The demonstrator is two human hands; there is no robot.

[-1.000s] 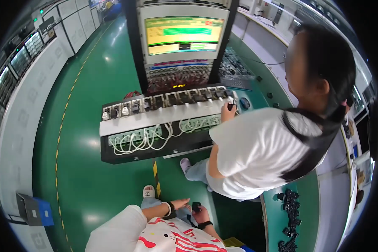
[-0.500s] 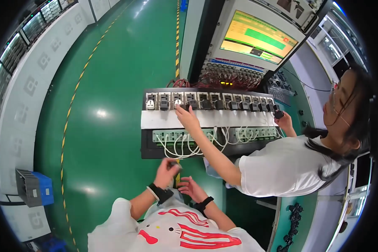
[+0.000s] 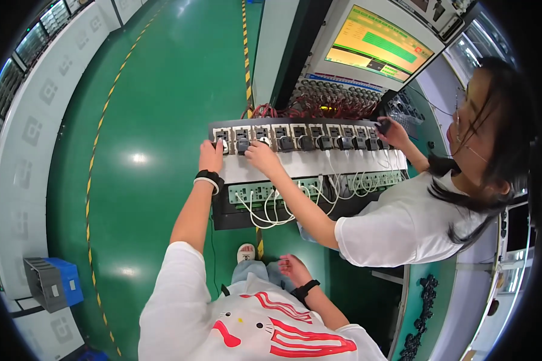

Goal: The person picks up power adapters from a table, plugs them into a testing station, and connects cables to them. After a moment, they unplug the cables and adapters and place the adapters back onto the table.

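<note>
My left hand is at the leftmost socket of the row, its fingers closed round the side of a plug adapter with a white face; the hand partly hides it. My right hand is held low in front of my body, with fingers loosely apart and nothing in them. The socket rack has a white front strip and several black power adapters plugged in along it. A co-worker's hand touches the third socket, while their other hand holds a black adapter at the far end.
White cables loop from green circuit boards on the rack's near side. Behind it stands a test cabinet with a lit screen and red wiring. The co-worker stands close at right. A grey-and-blue crate lies at left.
My left hand has gone from in front of my body up to the leftmost socket. My right hand stays low. The co-worker's far hand has raised the black adapter.
</note>
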